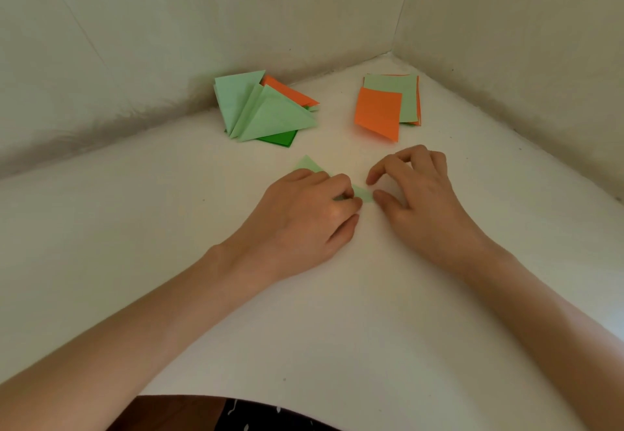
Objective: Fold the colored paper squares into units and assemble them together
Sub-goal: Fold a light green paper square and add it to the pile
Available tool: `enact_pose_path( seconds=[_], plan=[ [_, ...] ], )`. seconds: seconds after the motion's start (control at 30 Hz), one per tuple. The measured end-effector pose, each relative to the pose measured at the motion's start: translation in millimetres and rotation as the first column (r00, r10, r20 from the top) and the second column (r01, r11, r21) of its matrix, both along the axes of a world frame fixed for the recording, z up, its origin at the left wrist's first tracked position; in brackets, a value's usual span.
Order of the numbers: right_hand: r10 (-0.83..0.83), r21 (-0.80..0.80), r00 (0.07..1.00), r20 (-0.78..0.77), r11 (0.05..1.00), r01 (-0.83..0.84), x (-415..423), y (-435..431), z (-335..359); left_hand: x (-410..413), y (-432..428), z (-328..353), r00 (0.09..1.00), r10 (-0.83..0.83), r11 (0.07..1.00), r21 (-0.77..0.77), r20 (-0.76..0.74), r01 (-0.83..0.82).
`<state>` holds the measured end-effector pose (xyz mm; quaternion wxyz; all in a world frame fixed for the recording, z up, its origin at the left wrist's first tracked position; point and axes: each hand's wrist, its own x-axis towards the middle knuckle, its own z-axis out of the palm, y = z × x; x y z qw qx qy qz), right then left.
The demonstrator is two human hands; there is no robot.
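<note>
Pale green paper (364,194) lay mid-table on the white table (337,312), mostly under the left hand (304,218), whose curled fingers pinched it. The right hand (417,194) touched the paper's right tip with its thumb, forefinger lifted clear. Folded triangles (263,109) lay far left, flat squares (380,114) far right.
</note>
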<state>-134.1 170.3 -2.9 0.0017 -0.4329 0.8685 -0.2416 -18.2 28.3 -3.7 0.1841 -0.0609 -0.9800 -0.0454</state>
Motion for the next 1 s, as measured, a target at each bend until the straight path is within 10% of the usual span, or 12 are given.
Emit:
enact_pose_path(
  seconds=[0.2,0.4,1.0],
  plan=[
    [0.135,-0.083,0.980,-0.149,0.986,-0.148,-1.3,3.7,-1.1,4.4,3.1,2.0,1.000,0.008,1.000,-0.020,0.019,-0.007],
    [0.304,0.167,0.835,-0.460,0.952,-0.255,6.3,7.2,9.3,17.7,-0.1,0.4,0.998,0.038,0.999,-0.012,0.055,-0.037],
    [0.223,0.124,0.832,-0.508,0.975,-0.186,15.9,1.0,2.7,53.4,-20.2,6.0,0.991,0.137,0.987,-0.086,0.008,-0.136]
  ],
)
